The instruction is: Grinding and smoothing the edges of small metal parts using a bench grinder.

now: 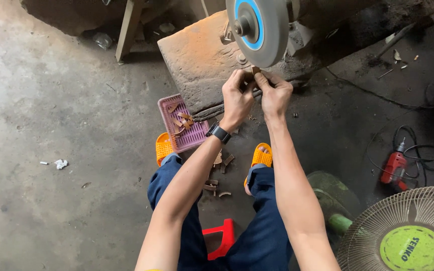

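Both hands hold a small brown wooden piece [255, 71] against the lower rim of a grey grinding wheel [266, 39] with a blue hub. My left hand [238, 94], with a black watch on its wrist, pinches the piece from the left. From the right, my right hand [275, 93] grips the same piece. The wheel sits on a rusty, worn block [197, 60]. I sit with legs apart in blue trousers and orange sandals.
A pink slotted basket [192, 136] with several small wooden pieces lies by my left foot. More pieces [217, 185] lie on the floor between my feet. A red stool [221, 237] is under me. A red power drill [394, 168] and a fan [403, 233] stand at right.
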